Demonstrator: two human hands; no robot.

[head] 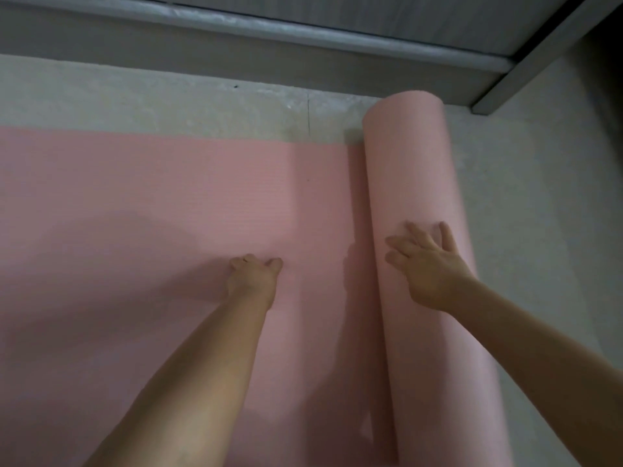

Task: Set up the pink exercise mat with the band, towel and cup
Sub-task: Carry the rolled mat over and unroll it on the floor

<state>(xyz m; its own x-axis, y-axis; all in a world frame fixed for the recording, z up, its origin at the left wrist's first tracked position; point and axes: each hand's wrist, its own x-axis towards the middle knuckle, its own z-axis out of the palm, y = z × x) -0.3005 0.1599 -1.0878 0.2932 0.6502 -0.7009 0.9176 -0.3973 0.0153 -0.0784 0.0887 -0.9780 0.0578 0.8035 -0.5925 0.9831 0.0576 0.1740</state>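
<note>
The pink exercise mat [151, 203] lies partly unrolled on a pale floor, its flat part filling the left and middle of the view. The part that is still rolled [411, 170] forms a thick pink tube running from the far right to the near right. My right hand [424, 264] lies flat on top of the roll with fingers spread. My left hand [254, 274] presses on the flat mat just left of the roll, its fingers bent under at the tips. The band, towel and cup are out of view.
The pale floor [539, 214] shows to the right of the roll and beyond the mat's far edge. A grey skirting or frame [303, 32] runs along the back wall, with a grey corner piece [526, 65] at the far right.
</note>
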